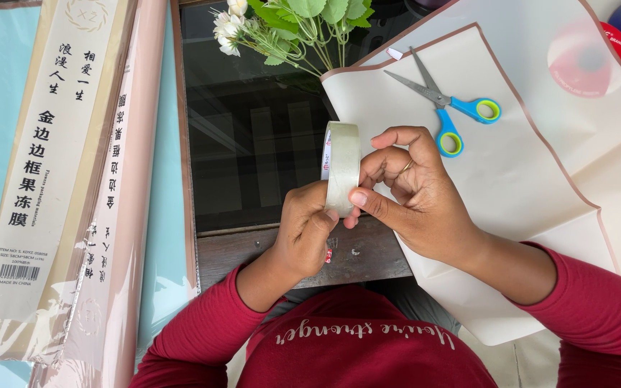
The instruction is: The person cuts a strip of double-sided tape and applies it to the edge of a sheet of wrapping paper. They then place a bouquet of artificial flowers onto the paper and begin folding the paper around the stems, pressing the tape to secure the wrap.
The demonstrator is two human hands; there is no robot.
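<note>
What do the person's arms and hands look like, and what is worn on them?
Both arms are covered by long dark red sleeves that end just above the wrists. The left hand is bare, with no jewellery visible. The right hand has a thin gold-coloured ring on one of its fingers. No gloves or watch can be seen.

Both hands on clear tape roll (342, 167), held on edge: left hand (303, 233) below, right hand (411, 190) beside. Blue-handled scissors (443, 100) lying on cream wrapping sheet (526, 172).

Clear tape roll (342, 167); blue-and-green-handled scissors (448, 108); maroon sleeves (598, 309)
</note>
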